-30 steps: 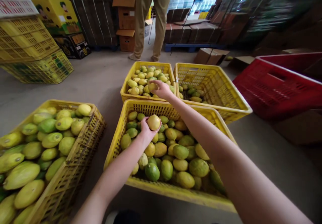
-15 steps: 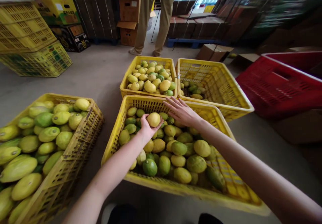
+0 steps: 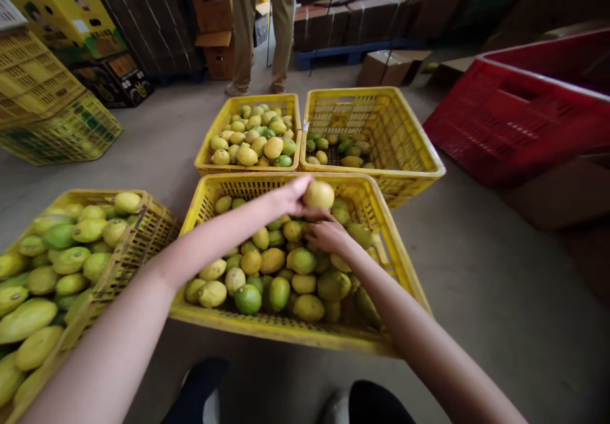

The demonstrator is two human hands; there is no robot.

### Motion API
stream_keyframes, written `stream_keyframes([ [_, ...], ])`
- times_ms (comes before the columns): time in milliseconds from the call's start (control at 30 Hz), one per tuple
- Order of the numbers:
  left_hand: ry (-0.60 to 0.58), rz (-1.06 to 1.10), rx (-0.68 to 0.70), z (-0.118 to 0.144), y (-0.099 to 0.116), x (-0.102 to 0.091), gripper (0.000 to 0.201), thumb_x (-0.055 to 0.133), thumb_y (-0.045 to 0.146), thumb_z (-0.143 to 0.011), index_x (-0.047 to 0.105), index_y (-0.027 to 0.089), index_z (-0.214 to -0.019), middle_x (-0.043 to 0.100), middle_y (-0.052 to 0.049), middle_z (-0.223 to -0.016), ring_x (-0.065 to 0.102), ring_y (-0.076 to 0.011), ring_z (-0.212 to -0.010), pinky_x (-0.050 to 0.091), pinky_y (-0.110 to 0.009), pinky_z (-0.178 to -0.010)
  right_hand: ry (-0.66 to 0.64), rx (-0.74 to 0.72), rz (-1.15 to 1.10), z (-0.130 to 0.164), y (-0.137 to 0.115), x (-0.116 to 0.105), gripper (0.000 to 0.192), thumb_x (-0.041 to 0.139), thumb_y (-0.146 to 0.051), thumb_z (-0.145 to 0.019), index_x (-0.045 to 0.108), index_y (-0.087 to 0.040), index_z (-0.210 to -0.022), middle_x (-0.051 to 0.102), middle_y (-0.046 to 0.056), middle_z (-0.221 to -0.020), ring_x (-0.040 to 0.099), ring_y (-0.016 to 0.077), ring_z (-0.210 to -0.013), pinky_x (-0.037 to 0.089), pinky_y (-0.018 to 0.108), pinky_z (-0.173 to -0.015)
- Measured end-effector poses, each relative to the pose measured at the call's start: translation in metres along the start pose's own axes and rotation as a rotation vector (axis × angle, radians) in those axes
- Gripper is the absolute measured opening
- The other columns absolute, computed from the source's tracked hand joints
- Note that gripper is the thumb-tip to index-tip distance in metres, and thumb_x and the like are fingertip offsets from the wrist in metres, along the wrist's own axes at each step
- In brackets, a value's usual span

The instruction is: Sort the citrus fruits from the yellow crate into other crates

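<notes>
- Left hand (image 3: pixel 298 196) has its grip on a yellow lemon (image 3: pixel 319 195), up over the far end of the front crate (image 3: pixel 281 337)
- Right hand (image 3: pixel 328 233) is right beside it, fingers down at the fruit pile (image 3: pixel 301 261); can't really tell if that grip's got anything
- Red crate (image 3: pixel 515 112) sits off to the right

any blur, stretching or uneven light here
Head view, centre: left hand and right hand look slightly soft; head view, edges: the left crate's fruit and red crate look stretched; head view, top: brightest; head view, bottom: floor dim.
</notes>
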State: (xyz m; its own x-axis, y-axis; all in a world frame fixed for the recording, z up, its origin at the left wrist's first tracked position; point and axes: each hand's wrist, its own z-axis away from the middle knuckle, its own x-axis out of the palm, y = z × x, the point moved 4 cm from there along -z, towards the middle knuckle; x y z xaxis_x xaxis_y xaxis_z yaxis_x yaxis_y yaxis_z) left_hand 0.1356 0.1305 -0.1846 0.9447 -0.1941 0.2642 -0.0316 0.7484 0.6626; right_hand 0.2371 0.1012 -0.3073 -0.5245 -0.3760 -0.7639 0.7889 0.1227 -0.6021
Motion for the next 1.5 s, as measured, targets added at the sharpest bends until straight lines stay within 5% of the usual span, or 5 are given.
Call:
stream_keyframes([
  [200,0.126,-0.039,0.769,-0.009,0.138,0.035,0.047,0.023,0.042,-0.104,0.050,0.019,-0.135,0.045,-0.008,-0.135,0.053,-0.0386,-0.130,0.049,-0.053,-0.082,0.019,-0.067,0.055,0.003,-0.001,0.002,0.031,0.075,-0.012,-0.067,0.053,-0.027,-0.051,0.068,0.005,-0.061,0.070,0.0336,-0.099,0.016,0.055,-0.120],
  [500,0.102,-0.811,0.547,-0.002,-0.043,-0.090,0.008,0.067,0.015,-0.075,0.070,0.021,-0.070,0.069,-0.003,-0.079,0.068,-0.0218,-0.090,0.053,-0.033,-0.094,0.032,-0.032,0.052,-0.001,0.005,0.007,0.033,0.077,-0.009,-0.066,0.051,-0.025,-0.052,0.065,0.004,-0.059,0.067,0.0347,-0.104,0.019,0.057,-0.116],
  [700,0.240,-1.047,0.669,0.001,-0.088,-0.152,0.011,0.069,0.018,-0.071,0.066,0.025,-0.079,0.065,-0.005,-0.097,0.062,-0.0259,-0.101,0.042,-0.040,-0.110,-0.068,-0.042,0.330,-0.001,0.003,0.009,0.011,0.072,-0.020,-0.077,0.067,-0.022,-0.068,0.075,0.009,-0.078,0.070,0.0335,-0.100,0.017,0.053,-0.119],
  [1067,-0.012,-0.609,0.612,-0.004,-0.126,-0.129,0.033,0.074,-0.001,-0.055,0.054,0.024,-0.061,0.060,-0.006,-0.086,0.049,-0.0302,-0.126,0.023,-0.045,-0.121,0.159,0.049,0.643,0.019,0.008,-0.015,0.044,0.056,-0.035,-0.089,0.065,-0.016,-0.129,0.045,0.022,-0.152,0.026,0.0467,-0.147,0.016,0.073,-0.114],
  [1500,0.090,-0.504,0.466,-0.034,-0.143,-0.103,0.041,0.084,0.033,-0.070,0.045,0.025,-0.067,0.041,0.002,-0.065,0.057,-0.0306,-0.108,0.048,-0.045,-0.099,0.177,0.114,0.686,0.018,0.021,-0.018,0.046,0.054,-0.042,-0.089,0.064,-0.019,-0.128,0.053,0.020,-0.143,0.046,0.0450,-0.130,0.038,0.064,-0.105],
])
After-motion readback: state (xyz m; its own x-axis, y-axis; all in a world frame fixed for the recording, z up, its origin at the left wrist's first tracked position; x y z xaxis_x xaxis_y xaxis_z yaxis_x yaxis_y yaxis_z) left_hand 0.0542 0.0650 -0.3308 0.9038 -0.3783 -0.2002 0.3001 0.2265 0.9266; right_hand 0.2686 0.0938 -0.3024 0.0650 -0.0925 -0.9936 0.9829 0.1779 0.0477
